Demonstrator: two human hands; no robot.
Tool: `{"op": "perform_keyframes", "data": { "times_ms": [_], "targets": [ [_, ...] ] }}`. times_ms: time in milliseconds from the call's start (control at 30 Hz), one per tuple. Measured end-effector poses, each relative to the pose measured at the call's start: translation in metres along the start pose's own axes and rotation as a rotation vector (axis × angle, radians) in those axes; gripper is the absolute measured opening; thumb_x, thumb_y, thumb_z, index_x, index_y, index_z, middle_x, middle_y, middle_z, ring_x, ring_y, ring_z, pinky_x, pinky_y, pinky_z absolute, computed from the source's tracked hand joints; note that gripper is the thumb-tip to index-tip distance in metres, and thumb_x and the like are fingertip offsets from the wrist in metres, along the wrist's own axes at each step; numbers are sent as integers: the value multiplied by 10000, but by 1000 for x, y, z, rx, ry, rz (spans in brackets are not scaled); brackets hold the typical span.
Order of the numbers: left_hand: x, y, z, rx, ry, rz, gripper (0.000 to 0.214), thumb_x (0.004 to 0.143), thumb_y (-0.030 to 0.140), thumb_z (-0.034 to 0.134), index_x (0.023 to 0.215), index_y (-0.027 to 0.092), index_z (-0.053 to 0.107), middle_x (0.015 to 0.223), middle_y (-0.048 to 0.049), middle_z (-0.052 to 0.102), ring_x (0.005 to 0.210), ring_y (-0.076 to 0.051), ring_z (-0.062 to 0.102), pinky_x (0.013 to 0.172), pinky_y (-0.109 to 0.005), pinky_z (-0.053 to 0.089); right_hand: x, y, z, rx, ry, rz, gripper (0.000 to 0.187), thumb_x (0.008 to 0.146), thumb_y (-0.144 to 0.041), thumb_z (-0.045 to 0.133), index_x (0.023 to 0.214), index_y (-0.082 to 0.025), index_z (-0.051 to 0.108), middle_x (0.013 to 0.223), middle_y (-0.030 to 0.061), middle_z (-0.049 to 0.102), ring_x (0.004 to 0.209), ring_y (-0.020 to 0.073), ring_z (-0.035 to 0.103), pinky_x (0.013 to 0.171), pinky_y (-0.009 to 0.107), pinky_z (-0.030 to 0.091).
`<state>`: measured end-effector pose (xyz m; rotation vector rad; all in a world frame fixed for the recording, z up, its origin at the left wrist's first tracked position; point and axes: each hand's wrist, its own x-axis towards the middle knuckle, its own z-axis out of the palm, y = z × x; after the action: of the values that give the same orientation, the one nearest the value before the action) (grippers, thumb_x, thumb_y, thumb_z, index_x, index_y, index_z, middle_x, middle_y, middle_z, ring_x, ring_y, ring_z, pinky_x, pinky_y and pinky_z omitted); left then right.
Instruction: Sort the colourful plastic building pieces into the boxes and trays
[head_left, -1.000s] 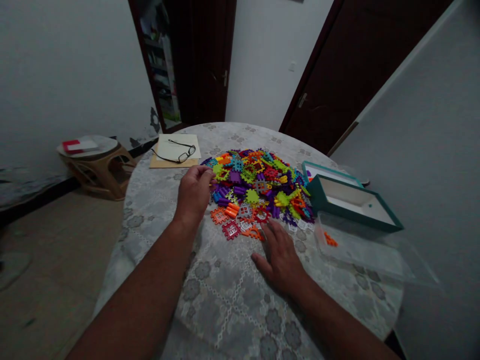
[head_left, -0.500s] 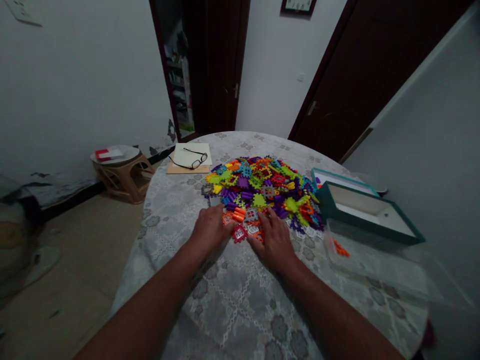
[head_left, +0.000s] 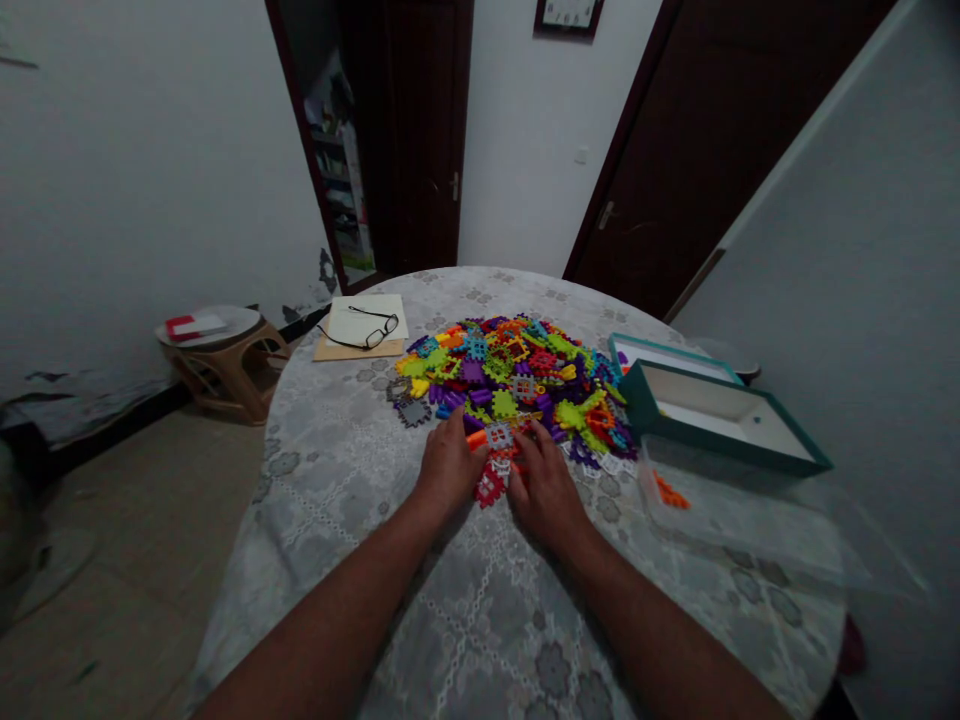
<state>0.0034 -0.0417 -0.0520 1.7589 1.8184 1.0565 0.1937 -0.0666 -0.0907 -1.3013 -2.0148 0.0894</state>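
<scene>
Both my hands rest at the near edge of a heap of colourful toothed plastic building pieces (head_left: 504, 366). My left hand (head_left: 448, 468) is open, thumb apart from its fingers, beside an orange tube-shaped piece (head_left: 476, 438) that it partly hides. My right hand (head_left: 549, 485) is open too, fingers bent and spread against orange and white pieces. Between the hands lie a grey square piece (head_left: 499, 436) and, nearer me, a red toothed piece (head_left: 490, 486). My fingers cover some of the small pieces.
A green box (head_left: 727, 415) and a clear plastic container (head_left: 739, 520) with orange pieces (head_left: 670, 491) stand on the right. Glasses (head_left: 373, 333) lie on paper (head_left: 345, 318) at the back left. The cloth-covered table (head_left: 480, 600) has a rounded edge. A stool (head_left: 225, 365) stands beyond it.
My hands have drawn closer together, the left moving in over the orange tube-shaped piece. A grey toothed piece now shows left of it. The whole view has shifted slightly.
</scene>
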Motion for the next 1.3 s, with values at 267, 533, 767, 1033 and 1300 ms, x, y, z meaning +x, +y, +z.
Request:
{"op": "perform_keyframes", "data": {
  "times_ms": [267,533,767,1033,1300],
  "targets": [
    [7,27,23,-157,-41,-58,676,822,160,794,1480,135,641,1318,-231,756,1230,-365,718,1078,-472,527,3,11,2,143,76,101,707,919,-98,520,1624,-123,483,1661,228,490,1585,323,453,1318,584,406],
    [14,52,32,-151,-224,4,443,892,112,701,1331,168,712,1283,-162,794,1180,-316,746,1047,-425,542,17,13,-14,343,113,236,554,944,-223,600,1497,-207,634,1501,152,653,1415,287,620,1245,505,492],
    [19,42,30,-250,-274,59,444,880,214,742,1321,231,699,1257,-97,794,1121,-282,746,1011,-398,559,21,14,-20,430,111,232,502,946,-189,591,1438,-226,687,1468,120,689,1382,268,643,1243,478,487],
    [27,38,21,-446,-251,37,433,785,250,828,1204,256,721,1136,-46,788,1035,-266,734,971,-364,566,22,4,-17,390,41,110,599,954,-148,529,1539,-231,632,1542,115,646,1454,257,604,1284,471,465],
    [30,32,23,-824,-394,-203,449,747,308,844,1166,229,703,947,-12,771,800,-210,717,713,-310,583,25,0,-26,407,10,114,583,997,-220,592,1580,-237,578,1543,128,661,1426,271,634,1250,491,500]
  ]
}}
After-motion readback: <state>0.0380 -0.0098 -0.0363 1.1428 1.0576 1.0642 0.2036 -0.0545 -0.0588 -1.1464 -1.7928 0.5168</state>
